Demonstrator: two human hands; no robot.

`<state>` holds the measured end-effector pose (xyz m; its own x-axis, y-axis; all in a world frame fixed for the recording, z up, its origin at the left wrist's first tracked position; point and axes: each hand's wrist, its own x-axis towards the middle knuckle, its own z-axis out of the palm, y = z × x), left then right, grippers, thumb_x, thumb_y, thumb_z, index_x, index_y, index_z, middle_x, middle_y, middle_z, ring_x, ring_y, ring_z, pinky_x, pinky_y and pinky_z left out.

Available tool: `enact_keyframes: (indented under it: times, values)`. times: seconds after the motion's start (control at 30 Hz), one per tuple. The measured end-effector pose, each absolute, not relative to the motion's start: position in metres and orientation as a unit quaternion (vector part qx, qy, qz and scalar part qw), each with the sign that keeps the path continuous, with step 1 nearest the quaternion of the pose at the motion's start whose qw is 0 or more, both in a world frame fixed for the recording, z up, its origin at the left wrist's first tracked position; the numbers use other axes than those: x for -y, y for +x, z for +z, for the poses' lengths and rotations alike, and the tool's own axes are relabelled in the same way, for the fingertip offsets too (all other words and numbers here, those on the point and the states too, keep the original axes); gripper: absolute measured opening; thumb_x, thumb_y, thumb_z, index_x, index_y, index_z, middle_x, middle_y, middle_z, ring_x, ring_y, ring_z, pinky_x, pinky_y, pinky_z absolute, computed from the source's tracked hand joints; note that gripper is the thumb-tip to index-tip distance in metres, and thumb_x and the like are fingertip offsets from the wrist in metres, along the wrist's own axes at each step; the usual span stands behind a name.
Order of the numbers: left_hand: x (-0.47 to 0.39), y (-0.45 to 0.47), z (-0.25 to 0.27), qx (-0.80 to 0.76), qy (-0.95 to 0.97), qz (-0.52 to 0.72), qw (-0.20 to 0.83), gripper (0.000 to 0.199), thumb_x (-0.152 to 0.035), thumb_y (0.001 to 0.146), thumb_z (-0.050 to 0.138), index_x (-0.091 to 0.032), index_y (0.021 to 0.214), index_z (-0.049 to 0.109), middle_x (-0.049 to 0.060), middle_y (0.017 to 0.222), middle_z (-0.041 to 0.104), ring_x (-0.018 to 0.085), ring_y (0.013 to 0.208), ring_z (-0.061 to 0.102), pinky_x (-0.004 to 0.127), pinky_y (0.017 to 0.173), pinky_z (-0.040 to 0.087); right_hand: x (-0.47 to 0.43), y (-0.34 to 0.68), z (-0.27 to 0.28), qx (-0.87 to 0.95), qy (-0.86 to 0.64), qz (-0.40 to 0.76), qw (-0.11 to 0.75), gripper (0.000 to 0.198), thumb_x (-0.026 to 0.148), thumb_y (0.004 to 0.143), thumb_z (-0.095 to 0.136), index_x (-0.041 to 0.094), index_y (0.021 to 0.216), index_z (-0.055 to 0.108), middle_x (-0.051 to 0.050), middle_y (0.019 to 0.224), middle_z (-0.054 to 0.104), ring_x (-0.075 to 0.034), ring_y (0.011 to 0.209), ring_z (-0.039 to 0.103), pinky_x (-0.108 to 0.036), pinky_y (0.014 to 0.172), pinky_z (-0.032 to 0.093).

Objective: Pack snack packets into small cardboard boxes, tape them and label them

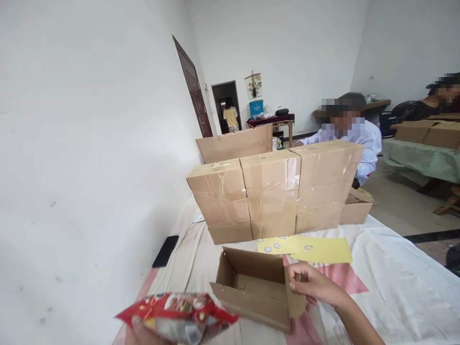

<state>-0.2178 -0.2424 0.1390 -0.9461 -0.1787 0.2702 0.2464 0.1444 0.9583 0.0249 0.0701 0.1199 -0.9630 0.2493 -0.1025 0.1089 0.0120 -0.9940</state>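
My left hand (145, 331), at the bottom edge, is closed on a red snack packet (181, 314) with printed food pictures and a clear lower part. The packet is held just left of an open cardboard box (260, 314), slightly overlapping its near corner in view. My right hand (311, 285) grips the box's right end by its wall or flap, thumb inside. The bare inside of the box shows, and it stands on the cloth-covered table.
Taped cardboard boxes (271, 191) stand stacked behind the open one. Yellow sheets (323, 249) with small stickers lie before them. A black phone (166, 251) rests by the left wall. A person in a pale shirt (370, 143) sits beyond the stack.
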Motion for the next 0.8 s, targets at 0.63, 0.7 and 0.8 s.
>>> enact_keyframes:
  times: [0.63,0.7,0.8]
  values:
    - [0.145,-0.214,0.160,0.799,-0.502,-0.078,-0.320,0.032,-0.037,0.080,0.065,-0.025,0.110,0.068,0.006,0.108,0.071,0.026,0.098,0.066,0.034,0.084,0.048,-0.067,0.022,0.107,0.751,-0.170,0.633,0.087,0.033,0.041,0.078,0.069,0.019,0.068,0.047,0.003,0.065,0.047,-0.010,0.059,0.041,-0.021,0.051,0.030]
    - [0.145,-0.210,0.152,0.782,-0.535,-0.088,-0.308,0.033,-0.034,0.083,0.062,-0.022,0.114,0.066,0.010,0.118,0.069,0.027,0.105,0.065,0.037,0.093,0.049,-0.070,0.026,0.110,0.759,-0.189,0.616,0.093,0.032,0.038,0.078,0.070,0.019,0.067,0.047,0.003,0.063,0.045,-0.010,0.059,0.040,-0.021,0.052,0.028]
    - [0.142,-0.211,0.126,0.748,-0.583,-0.069,-0.309,0.047,-0.031,0.081,0.067,-0.015,0.124,0.063,0.017,0.129,0.065,0.032,0.120,0.061,0.043,0.105,0.047,-0.075,0.033,0.113,0.759,-0.219,0.607,0.087,0.031,0.040,0.077,0.071,0.019,0.067,0.050,0.003,0.061,0.044,-0.011,0.058,0.040,-0.021,0.050,0.028]
